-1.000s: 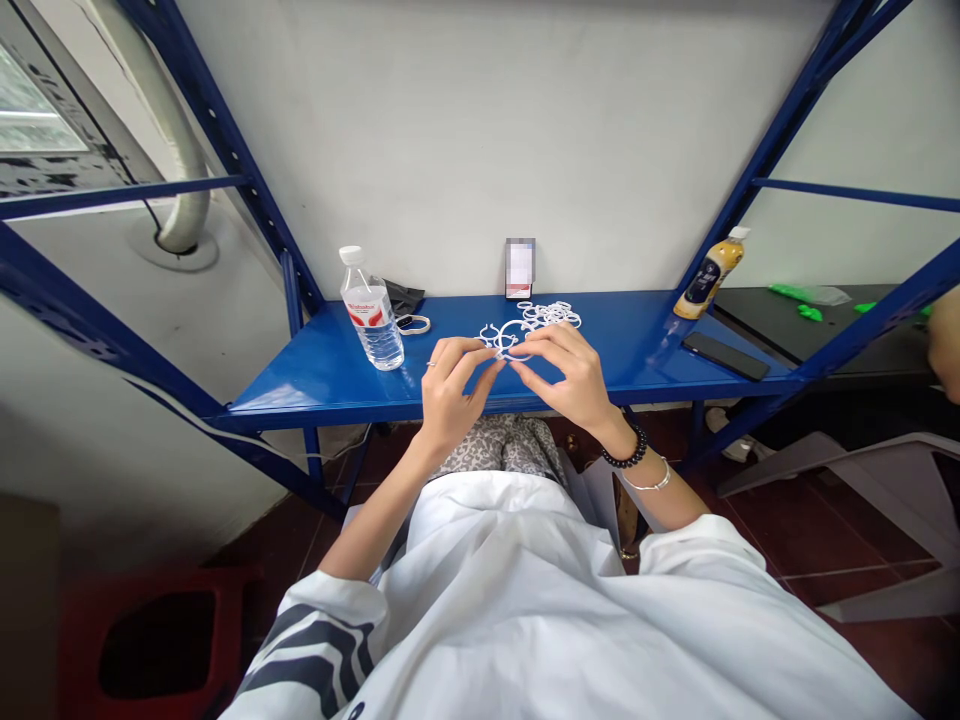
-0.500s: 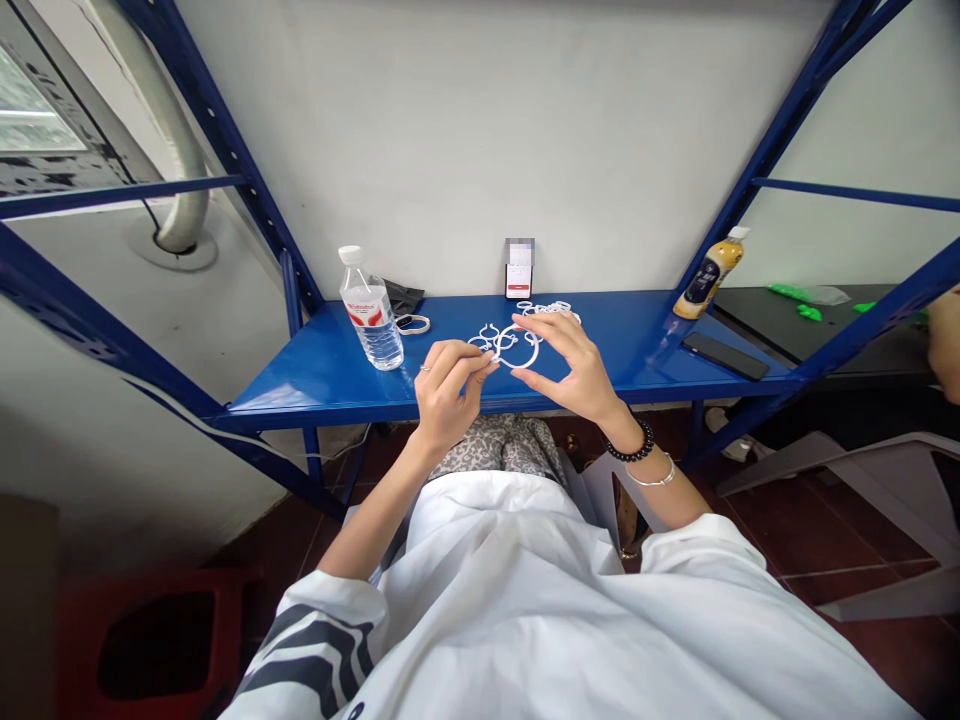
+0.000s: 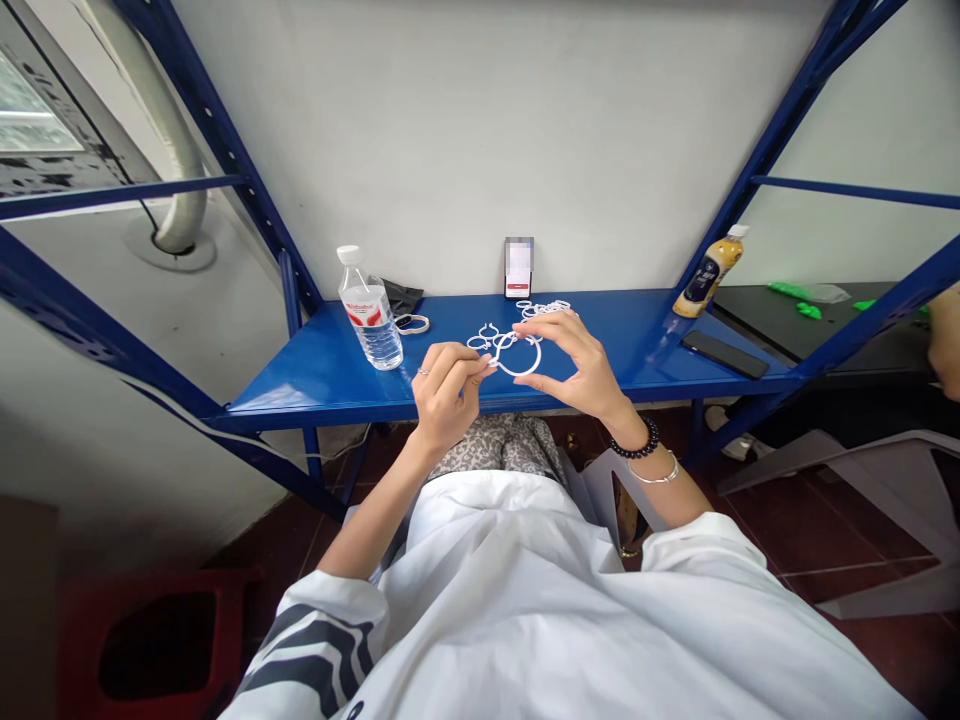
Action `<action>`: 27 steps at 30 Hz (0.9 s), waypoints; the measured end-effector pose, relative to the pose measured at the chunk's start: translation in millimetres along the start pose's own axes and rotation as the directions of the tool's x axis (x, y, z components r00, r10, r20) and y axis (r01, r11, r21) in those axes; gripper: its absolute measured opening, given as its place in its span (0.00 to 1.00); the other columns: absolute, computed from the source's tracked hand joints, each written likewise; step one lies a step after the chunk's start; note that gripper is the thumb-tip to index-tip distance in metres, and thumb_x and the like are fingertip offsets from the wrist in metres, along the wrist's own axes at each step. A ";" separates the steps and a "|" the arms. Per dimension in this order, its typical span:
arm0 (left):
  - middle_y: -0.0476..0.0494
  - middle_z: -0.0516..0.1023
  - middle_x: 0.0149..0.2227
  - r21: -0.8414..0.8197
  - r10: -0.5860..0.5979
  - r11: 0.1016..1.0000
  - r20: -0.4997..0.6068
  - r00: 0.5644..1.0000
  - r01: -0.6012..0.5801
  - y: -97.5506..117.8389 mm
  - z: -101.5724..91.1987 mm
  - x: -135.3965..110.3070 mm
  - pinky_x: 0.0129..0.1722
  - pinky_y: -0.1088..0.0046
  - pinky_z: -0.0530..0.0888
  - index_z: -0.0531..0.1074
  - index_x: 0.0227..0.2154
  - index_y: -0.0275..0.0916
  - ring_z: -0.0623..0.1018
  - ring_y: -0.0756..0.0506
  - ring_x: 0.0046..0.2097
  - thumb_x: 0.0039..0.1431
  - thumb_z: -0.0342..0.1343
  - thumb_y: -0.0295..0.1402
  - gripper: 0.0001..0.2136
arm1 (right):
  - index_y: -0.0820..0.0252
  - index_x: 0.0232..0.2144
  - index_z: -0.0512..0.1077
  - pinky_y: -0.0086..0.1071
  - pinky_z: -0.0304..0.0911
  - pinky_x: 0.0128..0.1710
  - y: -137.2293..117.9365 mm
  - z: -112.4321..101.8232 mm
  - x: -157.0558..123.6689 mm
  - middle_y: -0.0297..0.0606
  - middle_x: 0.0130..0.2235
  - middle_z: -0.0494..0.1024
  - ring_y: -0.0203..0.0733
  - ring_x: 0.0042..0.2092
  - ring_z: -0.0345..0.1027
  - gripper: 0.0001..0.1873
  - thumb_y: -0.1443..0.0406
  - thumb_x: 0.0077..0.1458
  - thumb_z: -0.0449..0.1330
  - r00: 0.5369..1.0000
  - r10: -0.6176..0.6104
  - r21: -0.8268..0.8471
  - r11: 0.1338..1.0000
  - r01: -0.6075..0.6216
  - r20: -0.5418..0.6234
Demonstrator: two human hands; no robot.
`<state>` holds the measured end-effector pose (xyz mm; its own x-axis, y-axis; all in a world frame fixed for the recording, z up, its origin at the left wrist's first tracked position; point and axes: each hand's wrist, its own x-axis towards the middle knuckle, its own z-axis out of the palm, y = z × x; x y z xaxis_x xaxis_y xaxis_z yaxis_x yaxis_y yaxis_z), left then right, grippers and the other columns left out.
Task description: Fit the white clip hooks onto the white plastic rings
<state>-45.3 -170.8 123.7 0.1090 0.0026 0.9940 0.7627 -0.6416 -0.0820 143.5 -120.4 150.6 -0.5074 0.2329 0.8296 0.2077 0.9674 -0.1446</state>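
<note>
A thin white plastic ring [image 3: 540, 356] is held up over the front of the blue table, between my two hands. The fingertips of my left hand [image 3: 450, 393] pinch its left end, where the small detail is hidden. My right hand [image 3: 577, 365] is curved around its right side, with the thumb at the lower edge and the fingers at the upper edge. Beyond, a few white open rings [image 3: 484, 338] lie on the table. Farther back, behind my right fingers, is a pile of similar white rings [image 3: 536, 308], partly covered.
On the blue table [image 3: 315, 370] stand a water bottle [image 3: 371, 320] at left and a yellow drink bottle [image 3: 709, 273] at right. A phone [image 3: 518, 268] leans on the wall; a dark phone [image 3: 724, 355] lies right. A wristband [image 3: 412, 323] lies near a black pouch [image 3: 401, 297]. Another person's arm [image 3: 945, 340] shows far right.
The ring has shifted slightly down and to the right, and my right hand has moved slightly with it. My left hand keeps its pinch with little movement.
</note>
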 end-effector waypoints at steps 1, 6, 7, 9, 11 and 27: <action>0.47 0.74 0.27 0.003 0.001 1.000 -0.001 1.000 -0.001 0.0 -0.1 -0.1 0.31 0.73 0.70 0.68 0.28 0.38 0.72 0.49 0.30 0.57 0.60 0.22 0.07 | 0.50 0.53 0.68 0.47 0.65 0.54 0.2 0.2 0.0 0.38 0.48 0.78 0.48 0.49 0.72 0.23 0.54 0.56 0.64 1.000 -0.003 0.001 1.000 0.003 -0.008; 0.48 0.74 0.27 0.014 -0.006 1.000 0.004 1.000 0.006 -0.3 -0.1 -0.8 0.32 0.73 0.70 0.69 0.29 0.39 0.73 0.49 0.31 0.59 0.59 0.23 0.07 | 0.52 0.49 0.69 0.47 0.66 0.51 1.2 2.7 0.1 0.39 0.44 0.78 0.48 0.46 0.72 0.23 0.52 0.53 0.66 0.999 0.005 -0.011 1.000 -0.006 -0.036; 0.48 0.75 0.27 0.015 -0.007 1.000 0.006 1.000 0.007 -0.4 -0.1 -0.9 0.32 0.73 0.70 0.69 0.29 0.39 0.73 0.49 0.31 0.59 0.58 0.23 0.06 | 0.52 0.48 0.69 0.47 0.66 0.50 1.4 3.3 0.1 0.39 0.43 0.78 0.48 0.45 0.72 0.23 0.52 0.53 0.66 0.999 0.010 -0.014 1.000 -0.011 -0.039; 0.47 0.75 0.28 0.020 -0.011 1.000 0.011 1.000 0.011 -0.6 -0.1 -1.2 0.32 0.73 0.70 0.69 0.29 0.39 0.74 0.49 0.31 0.59 0.58 0.23 0.06 | 0.52 0.47 0.69 0.46 0.67 0.49 1.9 4.2 0.1 0.38 0.42 0.78 0.48 0.44 0.72 0.23 0.52 0.51 0.67 0.999 0.010 -0.011 1.000 -0.010 -0.047; 0.47 0.75 0.28 0.027 -0.016 1.000 0.019 1.000 0.015 -0.9 0.1 -1.5 0.32 0.72 0.71 0.70 0.30 0.39 0.74 0.49 0.32 0.59 0.58 0.23 0.05 | 0.52 0.46 0.69 0.45 0.67 0.47 2.3 4.7 0.0 0.38 0.42 0.77 0.48 0.44 0.71 0.23 0.52 0.51 0.67 0.998 0.010 -0.009 1.000 -0.011 -0.055; 0.46 0.77 0.31 0.034 -0.064 0.998 0.077 0.995 0.062 -1.1 -0.7 -3.5 0.35 0.72 0.72 0.73 0.34 0.39 0.76 0.49 0.34 0.61 0.58 0.25 0.03 | 0.53 0.43 0.68 0.44 0.67 0.45 1.9 5.1 0.3 0.38 0.41 0.77 0.48 0.44 0.70 0.22 0.53 0.50 0.68 0.996 0.028 -0.021 0.999 -0.030 -0.081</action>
<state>-46.9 -170.6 120.3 0.1087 0.1028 0.9887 0.7890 -0.6140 -0.0229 139.5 -118.0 147.8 -0.4319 0.2516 0.8661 0.2408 0.9576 -0.1581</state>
